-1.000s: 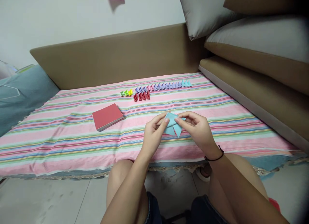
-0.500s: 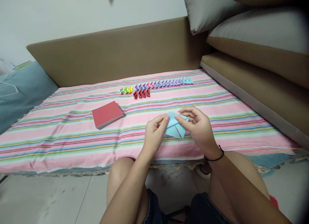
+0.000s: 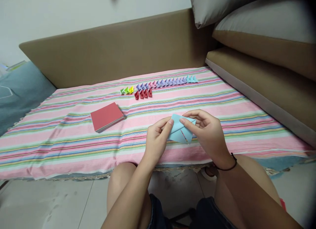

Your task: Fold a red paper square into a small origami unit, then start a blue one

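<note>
A light blue folded paper (image 3: 181, 131) is held just above the striped cloth (image 3: 74, 137), near its front edge. My left hand (image 3: 156, 141) pinches the paper's left side with thumb and fingers. My right hand (image 3: 207, 133) pinches its top right, a black band on the wrist. The paper shows two flaps meeting along a centre slit. A red stack of paper squares (image 3: 106, 116) lies to the left of my hands.
Rows of small folded paper pieces (image 3: 160, 84) in green, yellow, red, purple, pink and blue lie at the back of the cloth. Brown and grey cushions (image 3: 261, 35) are piled at the right. A blue pillow (image 3: 22, 90) lies at the left. My knees show below.
The two loose pointed flaps of the blue paper have been brought together into a flatter, closed shape. Both hands kept their pinch and shifted only slightly.
</note>
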